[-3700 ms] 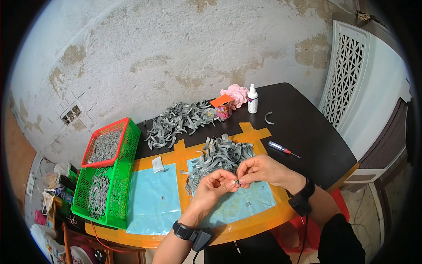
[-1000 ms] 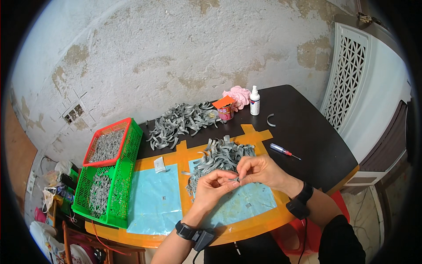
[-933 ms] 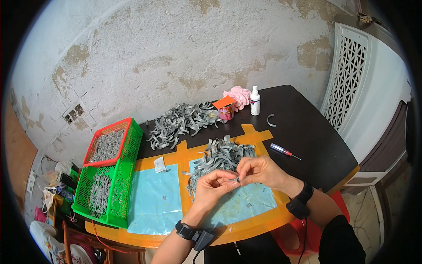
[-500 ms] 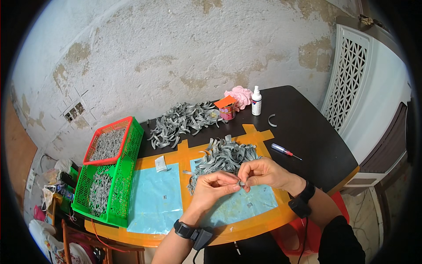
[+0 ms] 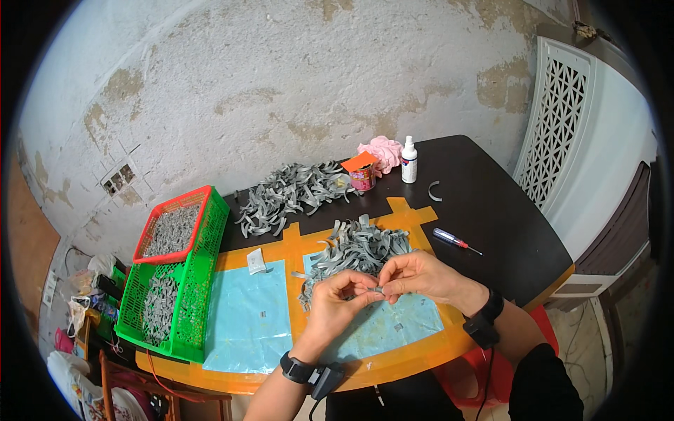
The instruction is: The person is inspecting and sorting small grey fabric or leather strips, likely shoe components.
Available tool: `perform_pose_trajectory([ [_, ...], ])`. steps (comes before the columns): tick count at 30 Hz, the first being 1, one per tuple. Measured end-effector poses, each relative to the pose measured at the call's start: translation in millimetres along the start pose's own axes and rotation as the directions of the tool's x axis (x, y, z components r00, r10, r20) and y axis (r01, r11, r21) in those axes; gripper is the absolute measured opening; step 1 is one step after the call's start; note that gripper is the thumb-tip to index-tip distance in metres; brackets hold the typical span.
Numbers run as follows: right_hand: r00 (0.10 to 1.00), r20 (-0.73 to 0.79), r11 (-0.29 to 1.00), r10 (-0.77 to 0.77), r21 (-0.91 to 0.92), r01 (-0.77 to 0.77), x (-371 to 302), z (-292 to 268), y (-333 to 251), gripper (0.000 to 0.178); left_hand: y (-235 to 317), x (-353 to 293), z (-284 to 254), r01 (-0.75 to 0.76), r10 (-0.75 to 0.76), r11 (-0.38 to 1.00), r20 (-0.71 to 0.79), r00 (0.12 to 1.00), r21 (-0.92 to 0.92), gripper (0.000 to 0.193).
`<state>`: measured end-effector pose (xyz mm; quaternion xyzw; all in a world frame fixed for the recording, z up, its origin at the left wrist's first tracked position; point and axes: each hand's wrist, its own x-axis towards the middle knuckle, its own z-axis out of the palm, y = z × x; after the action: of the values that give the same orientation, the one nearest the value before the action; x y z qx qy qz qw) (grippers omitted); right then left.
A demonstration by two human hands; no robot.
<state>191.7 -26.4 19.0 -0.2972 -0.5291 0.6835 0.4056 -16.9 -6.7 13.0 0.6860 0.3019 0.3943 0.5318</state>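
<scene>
Small grey piece (image 5: 376,289), lower centre of frame, shifted slightly left since half second ago; handling seems unfinished. Grip of left hand (image 5: 333,302) and right hand (image 5: 425,278): both pinched on piece, above blue sheet (image 5: 413,324).

On the worktop (image 5: 516,224), the baskets (image 5: 193,298) stood left of the near strip pile (image 5: 361,248), the screwdriver (image 5: 449,238) right, the far pile (image 5: 293,198) behind.

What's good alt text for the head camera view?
A person's left hand and right hand hold a small grey piece over a taped table. Grey strips lie heaped beyond; at left, a red basket and green basket hold grey pieces.
</scene>
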Motion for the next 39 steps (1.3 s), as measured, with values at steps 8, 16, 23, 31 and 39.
perform_pose_trajectory([
  [8, 0.999, -0.033, 0.998, 0.002, 0.067, 0.001, 2, -2, 5, 0.013, -2, 0, 3, -0.118, 0.114, 0.985, -0.041, 0.993, -0.129, 0.015],
  [16, 0.999, -0.002, 0.989, 0.035, 0.144, -0.034, 3, 1, 6, 0.018, 4, -1, 2, -0.115, 0.117, 0.992, -0.025, 0.993, 0.053, 0.017],
  [23, 1.0, 0.002, 0.984, -0.001, 0.176, 0.001, 2, 8, 7, 0.021, 10, -3, 2, -0.111, 0.116, 0.986, -0.033, 0.993, 0.121, 0.024],
  [31, 0.994, -0.041, 0.981, -0.1, 0.162, 0.105, 1, 19, 10, 0.02, 15, -5, 2, -0.13, 0.132, 0.991, -0.042, 0.99, 0.038, 0.025],
  [39, 0.969, -0.188, 0.972, -0.162, 0.14, 0.189, 3, 25, 14, 0.017, 7, 5, 2, -0.313, 0.309, 0.929, 0.053, 0.95, 0.196, 0.02],
])
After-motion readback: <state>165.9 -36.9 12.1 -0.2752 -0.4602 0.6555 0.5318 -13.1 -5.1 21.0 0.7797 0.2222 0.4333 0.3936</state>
